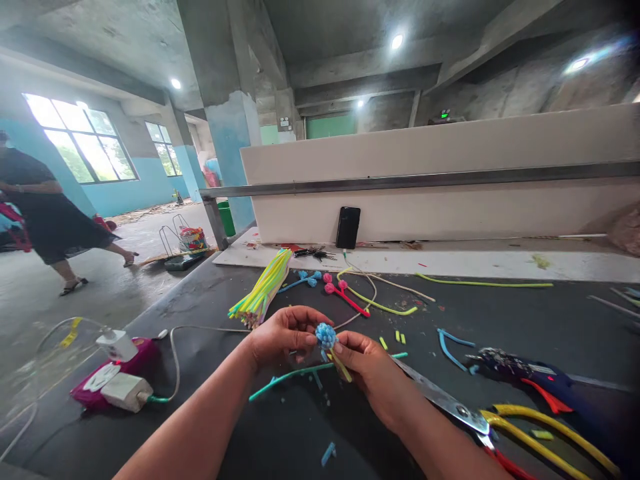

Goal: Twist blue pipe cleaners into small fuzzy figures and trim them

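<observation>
Between my hands is a small blue pipe-cleaner ball (pixel 325 335) made of bunched loops, with a yellowish strip (pixel 342 368) hanging below it. My left hand (pixel 290 333) pinches the ball's left side between thumb and fingertips. Thumb and fingers of my right hand (pixel 367 367) close on its lower right side, by the top of the strip. Beneath them a teal pipe cleaner (pixel 290 379) lies across the black tabletop, among small blue scraps (pixel 329 454). Just right of my right forearm are large scissors (pixel 457 410) with yellow and red handles.
A glue gun (pixel 520 367) lies at right. Behind my hands are a bundle of yellow-green pipe cleaners (pixel 265 283), blue flower stems (pixel 303 279), pink ones (pixel 345 293) and a propped phone (pixel 349 227). A power strip (pixel 93 390) with cables sits left. A person (pixel 47 200) walks beyond.
</observation>
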A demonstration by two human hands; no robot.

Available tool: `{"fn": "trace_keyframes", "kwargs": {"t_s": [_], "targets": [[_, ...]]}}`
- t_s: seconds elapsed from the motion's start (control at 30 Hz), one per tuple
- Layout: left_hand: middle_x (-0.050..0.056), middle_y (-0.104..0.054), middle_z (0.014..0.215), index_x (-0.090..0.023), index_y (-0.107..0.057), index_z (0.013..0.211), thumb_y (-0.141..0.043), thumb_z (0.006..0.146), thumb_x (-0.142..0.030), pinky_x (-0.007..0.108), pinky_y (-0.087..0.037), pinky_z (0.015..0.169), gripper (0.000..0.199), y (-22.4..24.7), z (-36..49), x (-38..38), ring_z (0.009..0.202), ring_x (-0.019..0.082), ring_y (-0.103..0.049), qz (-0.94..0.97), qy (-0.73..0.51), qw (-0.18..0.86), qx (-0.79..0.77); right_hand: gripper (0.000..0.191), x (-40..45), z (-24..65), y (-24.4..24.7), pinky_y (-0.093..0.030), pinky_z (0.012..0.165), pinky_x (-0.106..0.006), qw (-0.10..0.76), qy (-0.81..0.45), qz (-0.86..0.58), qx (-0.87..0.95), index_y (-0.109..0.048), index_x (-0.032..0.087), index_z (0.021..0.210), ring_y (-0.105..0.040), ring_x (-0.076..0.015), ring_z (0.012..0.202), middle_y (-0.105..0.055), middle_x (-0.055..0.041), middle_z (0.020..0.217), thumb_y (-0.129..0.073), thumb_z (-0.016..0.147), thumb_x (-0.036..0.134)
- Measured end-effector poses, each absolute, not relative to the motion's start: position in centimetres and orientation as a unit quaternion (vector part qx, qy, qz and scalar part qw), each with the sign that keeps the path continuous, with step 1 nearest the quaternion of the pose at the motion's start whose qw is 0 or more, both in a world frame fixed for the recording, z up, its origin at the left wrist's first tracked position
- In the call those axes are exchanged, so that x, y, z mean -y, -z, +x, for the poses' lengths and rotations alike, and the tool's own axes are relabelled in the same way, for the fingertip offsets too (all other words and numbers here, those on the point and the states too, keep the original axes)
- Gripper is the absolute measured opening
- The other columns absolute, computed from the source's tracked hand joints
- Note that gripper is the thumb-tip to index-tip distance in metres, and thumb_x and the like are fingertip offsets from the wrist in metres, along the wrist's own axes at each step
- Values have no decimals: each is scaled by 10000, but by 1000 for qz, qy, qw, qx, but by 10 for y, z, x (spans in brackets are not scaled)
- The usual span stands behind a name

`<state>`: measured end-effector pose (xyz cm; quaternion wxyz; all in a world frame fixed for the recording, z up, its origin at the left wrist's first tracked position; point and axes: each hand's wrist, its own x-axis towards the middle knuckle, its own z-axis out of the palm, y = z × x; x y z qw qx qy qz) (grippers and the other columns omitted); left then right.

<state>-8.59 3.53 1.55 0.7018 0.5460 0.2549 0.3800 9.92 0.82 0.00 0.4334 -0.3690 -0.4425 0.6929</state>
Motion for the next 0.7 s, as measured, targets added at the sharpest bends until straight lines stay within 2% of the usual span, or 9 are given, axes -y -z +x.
{"fn": "trace_keyframes", "kwargs": {"t_s": [0.13,0.3,0.4,0.47,0.6,0.67,0.7], "targets": [[2,-596,664,-143,-677,957,-798,606,-255,178,-311,404,388,-16,-85,-36,456,50,-453,549,-389,693,-259,351,-4,100,-4,-229,500,-221,437,-687,-378,441,-590,163,683,-345,-81,497,-482,60,539,-766,612,459],[7,-607,686,-138,-678,939,-809,587,-247,184,-289,435,390,-14,-85,-36,491,52,-448,549,-401,681,-273,391,-4,99,-6,-241,495,-224,440,-683,-380,442,-584,163,678,-360,-84,499,-498,52,556,-764,593,499],[-7,-587,653,-129,-665,894,-812,579,-284,183,-265,414,380,-13,-84,-38,453,42,-424,540,-410,673,-295,368,-7,98,-2,-246,480,-226,452,-679,-384,433,-580,164,688,-344,-79,480,-468,59,544,-740,631,490],[-21,-564,640,-131,-648,899,-789,614,-335,176,-266,402,377,-10,-82,-43,434,35,-416,530,-425,659,-323,328,-9,98,0,-261,472,-224,478,-668,-394,412,-590,177,771,-349,-82,475,-449,67,556,-713,672,464],[-25,-558,675,-133,-605,944,-673,763,-346,170,-365,442,287,-4,-76,-66,482,52,-484,499,-463,606,-411,318,-13,98,2,-343,503,-224,527,-642,-406,383,-553,231,952,-458,-103,559,-499,53,711,-685,706,382],[31,-613,880,-135,-572,1038,-553,865,-323,262,-496,580,256,-1,-72,-80,664,115,-583,484,-472,573,-464,330,-12,99,1,-390,542,-228,538,-637,-410,370,-529,241,988,-520,-117,643,-517,35,822,-676,709,338],[58,-610,993,-141,-557,1088,-532,879,-317,321,-522,668,274,-1,-71,-87,782,151,-606,478,-471,559,-488,337,-11,99,0,-409,559,-231,542,-637,-410,365,-519,240,1003,-540,-121,672,-520,26,867,-670,710,312]]}}
